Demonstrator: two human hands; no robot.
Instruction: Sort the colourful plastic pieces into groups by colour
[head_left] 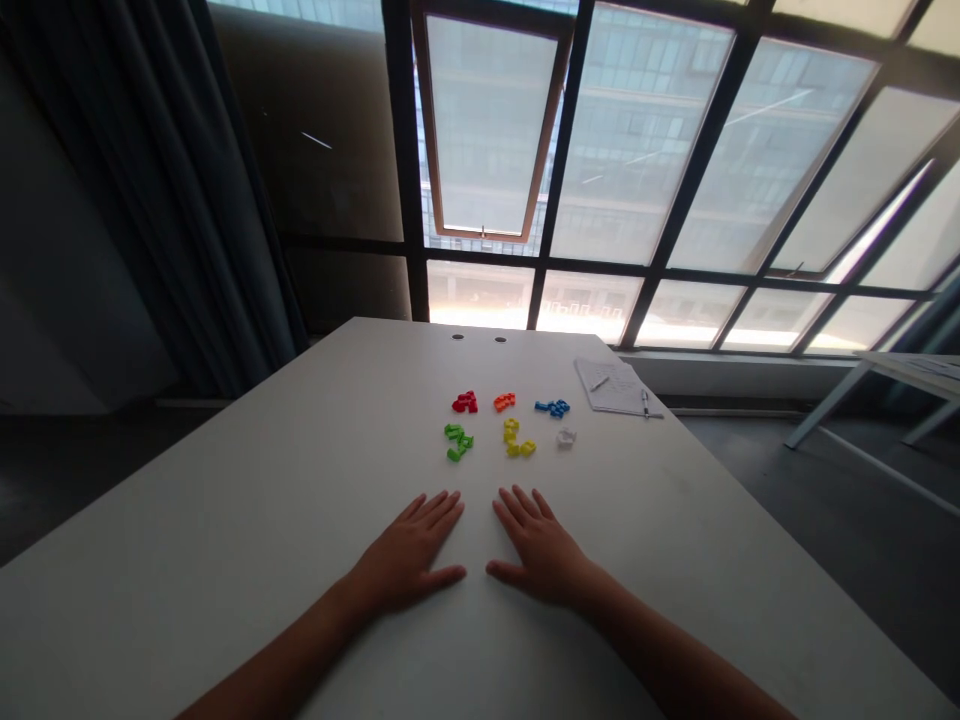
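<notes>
My left hand (409, 550) lies flat on the white table (247, 490), palm down with the fingers stretched out. My right hand (541, 548) rests the same way beside it, a narrow gap between the two thumbs. Beyond the fingertips are small plastic pieces sorted by colour. Green pieces (458, 441) are closest to my left hand, yellow pieces (516, 440) closest to my right. A clear or whitish piece (566, 437) sits to their right. Farther back lie red pieces (465, 402), orange pieces (505, 401) and blue pieces (553, 408). Neither hand touches any piece.
Papers (616, 387) with handwriting lie at the table's right edge, with a pen (645, 402) on them. Two dark round holes (458, 337) are near the far edge. Another table (911, 372) stands at the right; a dark curtain (172, 200) hangs left of the windows.
</notes>
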